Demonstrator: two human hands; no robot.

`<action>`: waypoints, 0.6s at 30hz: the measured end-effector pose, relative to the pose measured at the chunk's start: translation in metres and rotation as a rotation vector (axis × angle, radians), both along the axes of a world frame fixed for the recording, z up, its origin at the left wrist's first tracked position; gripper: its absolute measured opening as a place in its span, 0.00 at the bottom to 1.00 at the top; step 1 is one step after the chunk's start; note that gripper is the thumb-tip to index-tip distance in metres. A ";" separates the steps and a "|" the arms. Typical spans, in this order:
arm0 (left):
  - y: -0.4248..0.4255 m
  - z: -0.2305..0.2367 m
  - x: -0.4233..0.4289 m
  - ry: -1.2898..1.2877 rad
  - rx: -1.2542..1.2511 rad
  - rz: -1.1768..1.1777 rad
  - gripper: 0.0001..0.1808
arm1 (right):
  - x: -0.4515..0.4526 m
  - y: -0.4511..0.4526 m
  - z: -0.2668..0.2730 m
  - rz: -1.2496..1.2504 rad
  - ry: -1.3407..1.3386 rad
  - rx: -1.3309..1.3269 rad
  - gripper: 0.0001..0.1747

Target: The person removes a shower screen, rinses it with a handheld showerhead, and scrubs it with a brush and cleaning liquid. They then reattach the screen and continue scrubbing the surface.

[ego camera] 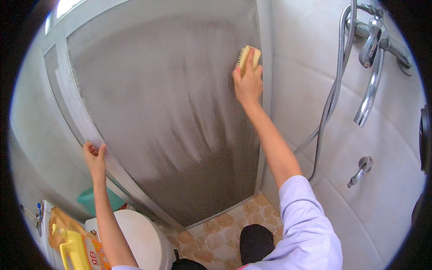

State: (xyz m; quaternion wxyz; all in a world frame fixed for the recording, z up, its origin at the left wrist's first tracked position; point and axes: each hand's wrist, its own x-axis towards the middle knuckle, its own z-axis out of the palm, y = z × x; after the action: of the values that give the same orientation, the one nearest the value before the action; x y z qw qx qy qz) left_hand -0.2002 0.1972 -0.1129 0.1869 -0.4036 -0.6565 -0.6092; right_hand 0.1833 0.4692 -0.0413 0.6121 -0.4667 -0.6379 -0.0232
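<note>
My right hand (249, 84) grips a cream scrubbing brush (251, 60) with dark bristles, up near the right side of a shower door panel (152, 101). Whitish lather streaks the upper part of the panel, while its lower part looks dark and bare. At the left, my left hand (95, 158) holds the white door frame (86, 118) between thumb and fingers. Foam clings to that frame above the hand. Whether the bristles touch the panel is hard to tell.
To the right, a chrome shower mixer (374, 44), metal hose (332, 98) and small wall tap (361, 172) stick out from the tiled wall. Lower left are a white toilet lid (138, 236), a yellow bottle (72, 246) and a green basin (113, 200). The floor (216, 241) has a pebble pattern.
</note>
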 end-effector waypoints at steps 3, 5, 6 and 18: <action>0.008 -0.001 0.007 -0.004 -0.019 0.009 0.20 | 0.001 0.011 -0.061 -0.104 -0.038 -0.012 0.41; 0.007 0.002 0.009 0.019 -0.033 0.011 0.20 | 0.005 0.006 -0.144 -0.122 0.040 -0.194 0.43; 0.005 0.003 0.007 0.019 -0.022 0.012 0.20 | 0.003 0.000 -0.188 -0.156 0.077 -0.188 0.45; 0.001 -0.004 0.002 -0.003 -0.018 0.010 0.19 | -0.021 -0.022 -0.103 0.314 0.369 0.088 0.38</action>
State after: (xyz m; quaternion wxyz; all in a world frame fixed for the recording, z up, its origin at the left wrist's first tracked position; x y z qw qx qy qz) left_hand -0.1987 0.1984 -0.1167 0.1851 -0.4011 -0.6642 -0.6030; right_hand 0.1625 0.4471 -0.1442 0.7340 -0.3312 -0.5785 0.1300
